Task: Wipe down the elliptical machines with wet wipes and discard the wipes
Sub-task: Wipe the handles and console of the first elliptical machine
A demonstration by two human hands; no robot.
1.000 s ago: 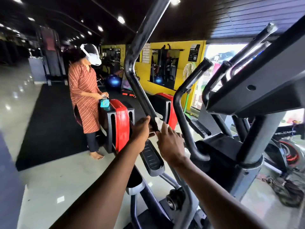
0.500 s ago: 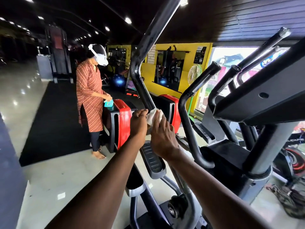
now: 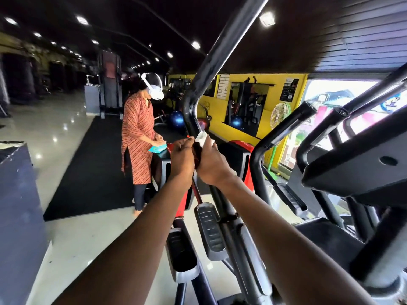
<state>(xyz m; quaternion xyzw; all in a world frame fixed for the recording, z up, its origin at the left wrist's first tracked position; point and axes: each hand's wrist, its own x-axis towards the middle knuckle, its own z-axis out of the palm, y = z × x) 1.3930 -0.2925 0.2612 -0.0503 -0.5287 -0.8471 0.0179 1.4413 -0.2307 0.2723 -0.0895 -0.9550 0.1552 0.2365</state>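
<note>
Both hands have climbed the handlebar (image 3: 193, 119) since a second ago, wipe now near the bend.

Your right hand (image 3: 211, 166) has its fingers curled round the white wipe (image 3: 203, 137), pressing it on the bar; your left hand (image 3: 181, 157) pinches at the bar just beside it. Risk: that bar probably pivots, so a hard push may swing it and move the pedals (image 3: 209, 230) below. The wipe is bunched; it could slip out and drop.

Both hands (image 3: 198, 160) press wipe (image 3: 203, 137) around handlebar (image 3: 193, 119).
</note>
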